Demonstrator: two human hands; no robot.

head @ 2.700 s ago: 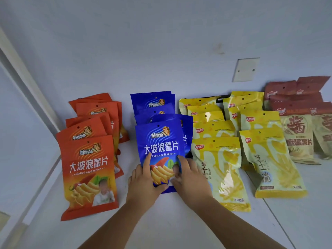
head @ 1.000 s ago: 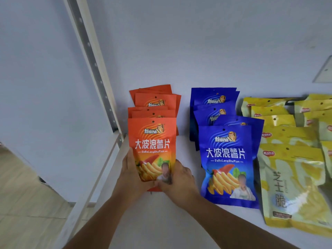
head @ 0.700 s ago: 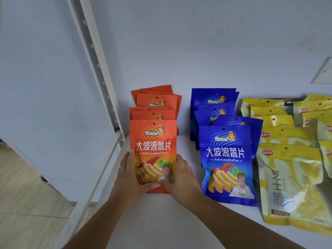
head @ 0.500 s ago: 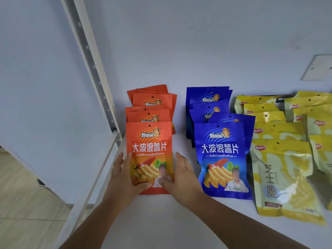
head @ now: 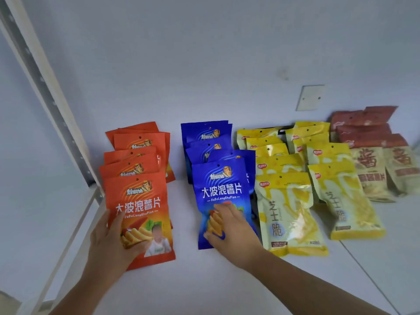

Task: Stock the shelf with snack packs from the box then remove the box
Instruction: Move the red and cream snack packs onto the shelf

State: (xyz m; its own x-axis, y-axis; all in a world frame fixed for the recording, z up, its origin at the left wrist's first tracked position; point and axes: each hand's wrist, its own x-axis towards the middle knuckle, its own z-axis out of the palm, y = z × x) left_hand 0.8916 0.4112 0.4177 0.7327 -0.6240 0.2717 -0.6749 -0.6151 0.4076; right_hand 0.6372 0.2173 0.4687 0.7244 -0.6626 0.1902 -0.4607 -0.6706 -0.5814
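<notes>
Snack packs stand in rows on the white shelf. The front orange pack leads the left row. My left hand lies on its lower left corner, fingers and thumb flat on the front. My right hand rests on the lower half of the front blue pack in the neighbouring row, fingers spread over the print. Yellow packs and red-topped beige packs fill the rows to the right. No box is in view.
A white shelf upright with a perforated metal strip runs diagonally at the left, with the floor below it. A blank wall plate sits on the back wall. A seam crosses the shelf at the right.
My right hand left the orange pack and moved right onto the front blue pack. My left hand stayed on the orange pack. The view swung right, showing the yellow and red-topped rows.
</notes>
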